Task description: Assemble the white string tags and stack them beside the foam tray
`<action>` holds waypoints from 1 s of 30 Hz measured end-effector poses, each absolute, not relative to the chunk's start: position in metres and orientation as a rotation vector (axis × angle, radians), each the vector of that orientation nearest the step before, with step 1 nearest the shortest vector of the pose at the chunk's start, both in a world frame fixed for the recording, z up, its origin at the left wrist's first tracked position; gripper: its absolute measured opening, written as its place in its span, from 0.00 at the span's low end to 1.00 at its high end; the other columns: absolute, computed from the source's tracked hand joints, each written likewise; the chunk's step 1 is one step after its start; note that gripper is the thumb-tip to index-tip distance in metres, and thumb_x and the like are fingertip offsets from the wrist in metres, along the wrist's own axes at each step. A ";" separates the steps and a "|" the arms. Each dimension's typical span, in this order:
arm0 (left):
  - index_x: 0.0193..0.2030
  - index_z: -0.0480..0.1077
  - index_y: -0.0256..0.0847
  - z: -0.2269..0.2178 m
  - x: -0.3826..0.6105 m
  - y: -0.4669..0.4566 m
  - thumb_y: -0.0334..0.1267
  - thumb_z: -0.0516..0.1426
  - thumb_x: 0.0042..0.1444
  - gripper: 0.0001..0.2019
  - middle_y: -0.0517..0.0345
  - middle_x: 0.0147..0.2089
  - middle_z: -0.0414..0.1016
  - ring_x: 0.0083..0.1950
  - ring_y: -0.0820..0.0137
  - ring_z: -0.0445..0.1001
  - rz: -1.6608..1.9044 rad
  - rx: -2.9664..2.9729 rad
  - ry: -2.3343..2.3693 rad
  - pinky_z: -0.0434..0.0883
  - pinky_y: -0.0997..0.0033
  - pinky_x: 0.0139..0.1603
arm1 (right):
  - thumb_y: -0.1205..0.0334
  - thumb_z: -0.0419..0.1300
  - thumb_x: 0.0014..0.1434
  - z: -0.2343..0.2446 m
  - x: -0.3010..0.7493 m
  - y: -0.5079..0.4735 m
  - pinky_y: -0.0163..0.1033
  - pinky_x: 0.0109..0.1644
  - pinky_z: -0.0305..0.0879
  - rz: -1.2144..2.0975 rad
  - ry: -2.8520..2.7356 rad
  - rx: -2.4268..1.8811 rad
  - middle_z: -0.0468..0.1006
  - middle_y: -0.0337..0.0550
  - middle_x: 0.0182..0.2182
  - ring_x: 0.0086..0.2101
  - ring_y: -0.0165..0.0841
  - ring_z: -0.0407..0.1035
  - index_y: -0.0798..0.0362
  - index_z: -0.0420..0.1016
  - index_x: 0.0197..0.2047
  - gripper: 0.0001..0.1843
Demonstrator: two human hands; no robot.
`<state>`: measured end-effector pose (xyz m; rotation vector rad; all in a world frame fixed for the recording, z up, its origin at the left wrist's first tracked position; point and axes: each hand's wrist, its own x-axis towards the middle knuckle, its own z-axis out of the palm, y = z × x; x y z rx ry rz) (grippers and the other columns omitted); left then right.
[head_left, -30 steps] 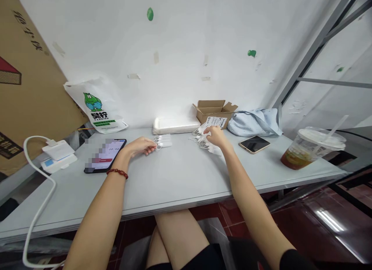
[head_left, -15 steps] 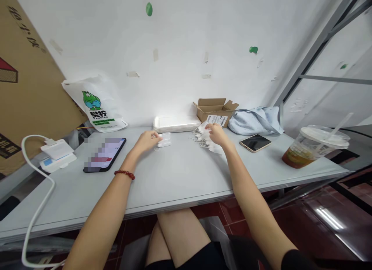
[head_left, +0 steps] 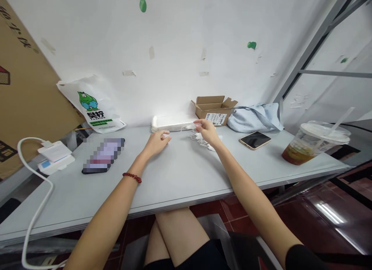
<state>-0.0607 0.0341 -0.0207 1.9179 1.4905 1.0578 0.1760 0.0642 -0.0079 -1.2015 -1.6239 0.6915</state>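
Observation:
My left hand (head_left: 157, 142) is over the table just in front of a stack of white trays (head_left: 171, 122), fingers curled in. A bit of white shows between its thumb and fingers; most of what it holds is hidden by the hand. To the right, my right hand (head_left: 207, 131) pinches a small white piece with a thin string (head_left: 188, 127) by its end, close to the trays' right front corner. Below that hand lies a loose pile of similar white stringed pieces (head_left: 200, 138), partly covered by the hand and wrist.
An open cardboard box (head_left: 216, 107) and a pale blue cloth bag (head_left: 252, 119) stand along the wall. A dark-screened phone (head_left: 255, 140) and a drink cup (head_left: 316, 142) are at right. Leftward are a lit phone (head_left: 103, 155), a white charger (head_left: 55, 155) and a white plastic bag (head_left: 93, 105).
My right hand has moved left, drawing a white stringed piece off the pile. My left hand has shifted slightly right and turned, now covering the white piece that showed at its fingertips.

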 end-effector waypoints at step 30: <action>0.36 0.75 0.36 -0.016 -0.048 0.027 0.55 0.65 0.43 0.22 0.59 0.30 0.69 0.23 0.79 0.63 1.127 1.422 1.055 0.63 0.73 0.26 | 0.59 0.61 0.50 -0.011 0.155 0.050 0.37 0.38 0.62 1.152 -1.497 -0.899 0.71 0.35 0.21 0.26 0.27 0.66 0.57 0.73 0.37 0.13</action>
